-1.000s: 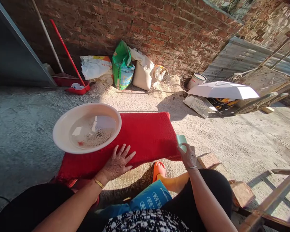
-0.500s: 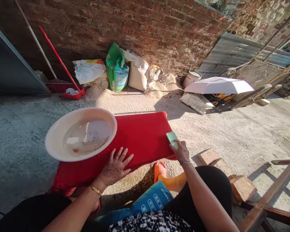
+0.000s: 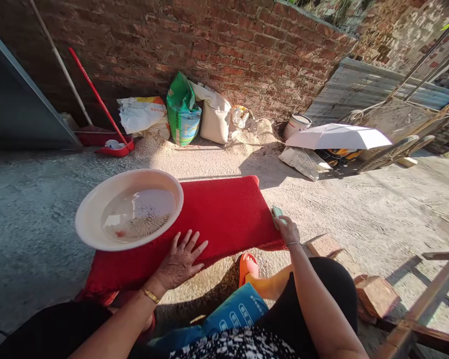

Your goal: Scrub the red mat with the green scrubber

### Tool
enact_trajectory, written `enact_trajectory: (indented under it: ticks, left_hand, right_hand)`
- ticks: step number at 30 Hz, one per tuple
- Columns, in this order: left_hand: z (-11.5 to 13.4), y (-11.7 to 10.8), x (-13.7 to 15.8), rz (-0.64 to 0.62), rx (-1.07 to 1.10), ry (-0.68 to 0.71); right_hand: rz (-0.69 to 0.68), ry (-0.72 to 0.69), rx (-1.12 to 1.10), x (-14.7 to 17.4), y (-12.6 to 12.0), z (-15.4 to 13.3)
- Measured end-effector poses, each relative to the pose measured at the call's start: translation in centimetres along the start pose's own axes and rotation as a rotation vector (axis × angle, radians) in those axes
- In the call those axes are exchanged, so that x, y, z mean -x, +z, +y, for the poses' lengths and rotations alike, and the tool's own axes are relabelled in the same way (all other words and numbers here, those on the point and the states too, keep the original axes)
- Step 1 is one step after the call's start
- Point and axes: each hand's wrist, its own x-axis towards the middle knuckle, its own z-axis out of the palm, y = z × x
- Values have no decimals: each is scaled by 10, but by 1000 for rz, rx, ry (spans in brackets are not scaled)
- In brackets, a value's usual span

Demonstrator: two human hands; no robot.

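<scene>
Brush (image 3: 277, 211) shifted right | right fingers (image 3: 285, 220) pinch it | left fingers (image 3: 199, 250) spread | basin (image 3: 89, 224) on cloth (image 3: 224, 209)

Open way over red cloth (image 3: 224, 207) btwn basin (image 3: 90, 222) & green brush (image 3: 278, 212), basin blocking far L corner.

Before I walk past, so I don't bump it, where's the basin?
In the head view, the basin sits on the red cloth's left part, just beyond the left hand.

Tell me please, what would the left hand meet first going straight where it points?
The left hand would probably pass right of the basin, over the red cloth; the way looks free to the cloth's far edge, though clearance beside the basin is unclear.
</scene>
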Motion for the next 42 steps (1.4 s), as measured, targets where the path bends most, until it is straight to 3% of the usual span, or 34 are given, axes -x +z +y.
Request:
enact_trajectory:
  ticks: [3,7,9,13,16,19,25,28,31,37,39,42]
  left_hand:
    - [0,0,0,7,2,1]
    - [0,1,1,21,2,-1]
    - [0,2,1,21,2,-2]
    - [0,1,0,9,5,-5]
    - [0,0,0,11,6,-9]
    - [0,-1,-1,6,7,-10]
    - [1,-3,-1,-5,8,2]
    - [1,-4,0,-2,7,3]
    - [1,-4,0,-4,10,6]
    - [0,-3,0,-2,16,-2]
    - [0,-3,-1,-10,16,-10]
    - [1,-5,-1,-20,18,0]
  right_hand:
    - [-20,33,-36,-7,-7,4]
    - [118,-38,-64,13,2,-9]
    - [127,-238,-56,36,17,-23]
    - [-1,-729,92,85,46,-50]
    - [-35,-835,200,95,55,-59]
    - [-9,-734,251,81,49,-50]
    - [172,-220,293,34,7,-6]
    - [271,-113,240,27,-7,4]
    - [246,-290,157,46,1,-4]
    - [-100,-947,143,128,47,-38]
    - [-127,-1046,170,141,54,-41]
    - [-72,-1005,217,134,51,-33]
